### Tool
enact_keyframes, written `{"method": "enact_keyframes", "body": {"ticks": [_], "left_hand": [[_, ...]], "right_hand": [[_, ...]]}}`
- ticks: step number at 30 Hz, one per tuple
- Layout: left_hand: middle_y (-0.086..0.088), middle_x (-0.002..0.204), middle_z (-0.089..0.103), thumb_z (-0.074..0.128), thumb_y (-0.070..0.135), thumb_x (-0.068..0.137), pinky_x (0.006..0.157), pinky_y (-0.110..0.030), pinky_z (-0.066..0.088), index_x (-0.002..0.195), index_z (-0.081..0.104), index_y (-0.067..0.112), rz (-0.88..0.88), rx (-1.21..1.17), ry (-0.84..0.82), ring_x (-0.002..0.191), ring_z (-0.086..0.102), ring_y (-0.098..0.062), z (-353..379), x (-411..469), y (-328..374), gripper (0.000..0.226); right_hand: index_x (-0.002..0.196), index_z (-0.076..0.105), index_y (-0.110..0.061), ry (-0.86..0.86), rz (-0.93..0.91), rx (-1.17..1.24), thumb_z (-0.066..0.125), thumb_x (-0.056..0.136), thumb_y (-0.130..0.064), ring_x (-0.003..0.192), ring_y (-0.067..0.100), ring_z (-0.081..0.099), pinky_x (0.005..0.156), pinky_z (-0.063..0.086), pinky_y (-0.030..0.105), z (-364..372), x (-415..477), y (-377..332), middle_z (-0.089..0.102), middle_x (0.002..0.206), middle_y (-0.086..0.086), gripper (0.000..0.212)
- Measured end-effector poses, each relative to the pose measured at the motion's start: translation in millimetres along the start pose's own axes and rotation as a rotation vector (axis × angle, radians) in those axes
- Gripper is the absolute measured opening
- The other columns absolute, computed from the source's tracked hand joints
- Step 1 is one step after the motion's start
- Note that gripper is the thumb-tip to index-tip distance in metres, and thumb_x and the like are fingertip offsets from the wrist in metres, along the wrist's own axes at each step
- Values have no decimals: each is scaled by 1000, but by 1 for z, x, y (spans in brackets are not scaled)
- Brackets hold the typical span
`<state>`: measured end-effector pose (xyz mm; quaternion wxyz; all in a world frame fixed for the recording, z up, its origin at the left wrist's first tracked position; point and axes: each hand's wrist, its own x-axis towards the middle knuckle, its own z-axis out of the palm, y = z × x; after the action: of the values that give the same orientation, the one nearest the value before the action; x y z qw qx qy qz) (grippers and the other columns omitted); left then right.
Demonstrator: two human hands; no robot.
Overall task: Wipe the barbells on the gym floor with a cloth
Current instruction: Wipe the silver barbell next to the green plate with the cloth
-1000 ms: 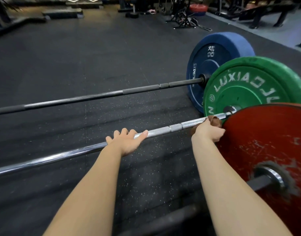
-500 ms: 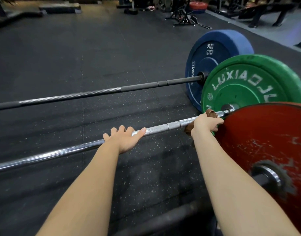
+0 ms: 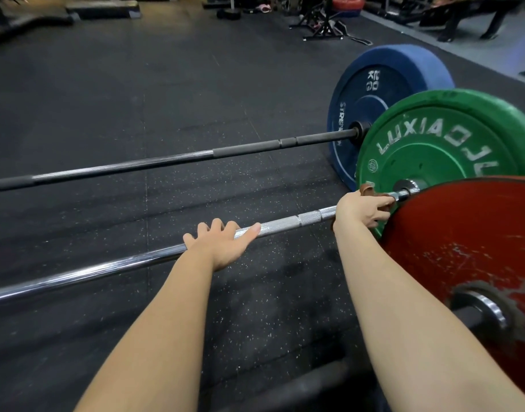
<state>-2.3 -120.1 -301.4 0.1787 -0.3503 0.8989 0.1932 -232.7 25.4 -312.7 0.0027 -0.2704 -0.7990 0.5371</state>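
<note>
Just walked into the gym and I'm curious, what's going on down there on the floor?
A person is wiping the shiny chrome barbell. The right hand grips a brown cloth around the bar beside the green bumper plate. The left hand rests open on the bar. A dark barbell with a blue plate lies beyond, untouched.

A dark speckled rubber floor (image 3: 172,93) carries three barbells side by side, resting on their blue plate (image 3: 371,93), green plate (image 3: 427,150) and red plate (image 3: 463,233)
</note>
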Motion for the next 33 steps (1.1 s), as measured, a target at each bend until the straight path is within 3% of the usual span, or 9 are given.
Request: {"method": "enact_keyframes", "body": {"ticks": [8, 14, 20, 26, 33], "left_hand": [[1, 164, 23, 7, 87, 88, 118, -59, 9, 156, 33, 33, -12, -27, -16, 152, 12, -32, -1, 0, 0, 91], [3, 158, 30, 7, 86, 88, 117, -56, 14, 152, 38, 33, 8, -22, 16, 148, 18, -29, 2, -2, -2, 88], [3, 158, 30, 7, 84, 90, 118, -57, 12, 152, 38, 35, -5, -25, 0, 149, 17, -29, 0, -1, -1, 85], [2, 165, 23, 6, 87, 88, 120, -60, 6, 154, 35, 37, -37, -45, -39, 154, 9, -31, -3, 3, 1, 88], [1, 162, 27, 6, 84, 90, 119, -60, 9, 154, 36, 33, -28, -37, -12, 152, 13, -31, -1, 0, 2, 87]], "right_hand": [[161, 10, -15, -65, -155, -59, 57, 100, -19, 129, 45, 38, 108, 38, 49, 5, -44, 26, 14, 155, 19, 77], [160, 8, -13, -118, -139, -13, 59, 99, -20, 126, 46, 42, 108, 40, 49, 6, -54, 34, 19, 149, 19, 80], [155, 20, -11, -29, -85, -30, 58, 99, -22, 131, 49, 38, 108, 36, 49, -2, -8, 12, 20, 151, 21, 68], [161, 10, -13, -33, -156, -60, 56, 100, -19, 131, 47, 37, 111, 33, 49, -7, -4, 19, 20, 152, 22, 76], [160, 10, -16, -153, -213, -4, 59, 99, -14, 125, 47, 43, 106, 40, 49, -2, -59, 43, 18, 149, 18, 79]]}}
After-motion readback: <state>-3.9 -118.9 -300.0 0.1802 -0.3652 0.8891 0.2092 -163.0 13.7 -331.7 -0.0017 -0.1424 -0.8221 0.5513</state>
